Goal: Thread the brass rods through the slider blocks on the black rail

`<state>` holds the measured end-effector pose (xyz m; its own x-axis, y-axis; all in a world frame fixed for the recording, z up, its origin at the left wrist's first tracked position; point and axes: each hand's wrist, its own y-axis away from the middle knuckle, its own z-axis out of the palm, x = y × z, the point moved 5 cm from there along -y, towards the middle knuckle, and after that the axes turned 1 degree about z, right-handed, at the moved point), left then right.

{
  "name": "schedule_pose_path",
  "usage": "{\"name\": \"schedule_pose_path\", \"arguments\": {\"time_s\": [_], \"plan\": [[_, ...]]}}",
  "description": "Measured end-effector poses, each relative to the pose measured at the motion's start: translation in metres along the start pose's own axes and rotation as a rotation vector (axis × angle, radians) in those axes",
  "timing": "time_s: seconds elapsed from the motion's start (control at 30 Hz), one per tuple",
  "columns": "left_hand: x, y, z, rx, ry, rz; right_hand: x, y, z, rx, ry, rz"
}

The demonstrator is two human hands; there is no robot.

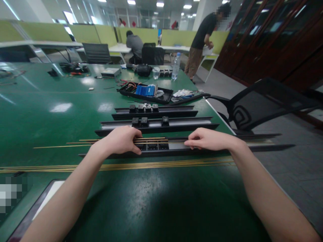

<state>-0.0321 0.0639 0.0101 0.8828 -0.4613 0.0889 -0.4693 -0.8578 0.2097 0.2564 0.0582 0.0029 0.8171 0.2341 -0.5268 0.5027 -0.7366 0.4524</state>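
Along the lower left of the green table (166, 201), a dark-framed panel (49, 196) with a pale surface is lying partly behind the person's left forearm. Starting at the left edge, a loose bundle of brass-coloured rods (151, 164) is stretching rightward along the near side of the nearest black channel (176, 152). Farther back on the left, a dark tangle of cables (73, 67) is resting near a grey box (110, 72).

Toward the middle, the left hand (123, 139) is arching over the nearest channel, its thumb and forefinger standing partly apart; whether its hidden fingers are gripping anything, one cannot tell. Several thin rods (151, 138) are passing beneath this hand, lying lengthwise over the channel. Just right of it, black blocks (152, 146) are sitting in a row inside the channel. Behind, a middle channel (186, 128) and a far channel (176, 114) are lying roughly parallel, both carrying similar small blocks. Beyond them, a black tray (165, 97) is holding a blue finned piece (145, 90), while a clear cup (156, 72) and a plastic bottle (176, 66) are standing farther back.

Rightward, the right hand (202, 138) is curling its fingers, thumb and forefinger pinching the end of one thin rod above the channel. Past the table's edge, the channel's right end is overhanging, and a black mesh chair (267, 102) is standing nearby.
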Motion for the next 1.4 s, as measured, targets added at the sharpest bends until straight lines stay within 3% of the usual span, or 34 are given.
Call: {"name": "schedule_pose_path", "arguments": {"time_s": [0.43, 0.9, 1.07, 1.27, 1.4], "plan": [[0.001, 0.000, 0.000, -0.013, 0.009, 0.003, 0.014, 0.004, -0.007, 0.003, -0.034, 0.034], [0.000, 0.000, 0.000, -0.004, 0.001, 0.006, 0.032, 0.014, -0.029, 0.054, -0.088, 0.013], [0.000, 0.001, 0.000, 0.002, 0.006, 0.009, 0.003, 0.003, -0.017, 0.100, -0.079, -0.107], [0.000, 0.001, -0.001, -0.004, 0.015, -0.001, -0.043, -0.032, 0.021, 0.104, -0.081, -0.231], [0.001, 0.002, -0.002, -0.014, 0.026, -0.007, -0.056, -0.042, 0.033, 0.216, -0.026, -0.234]]}}
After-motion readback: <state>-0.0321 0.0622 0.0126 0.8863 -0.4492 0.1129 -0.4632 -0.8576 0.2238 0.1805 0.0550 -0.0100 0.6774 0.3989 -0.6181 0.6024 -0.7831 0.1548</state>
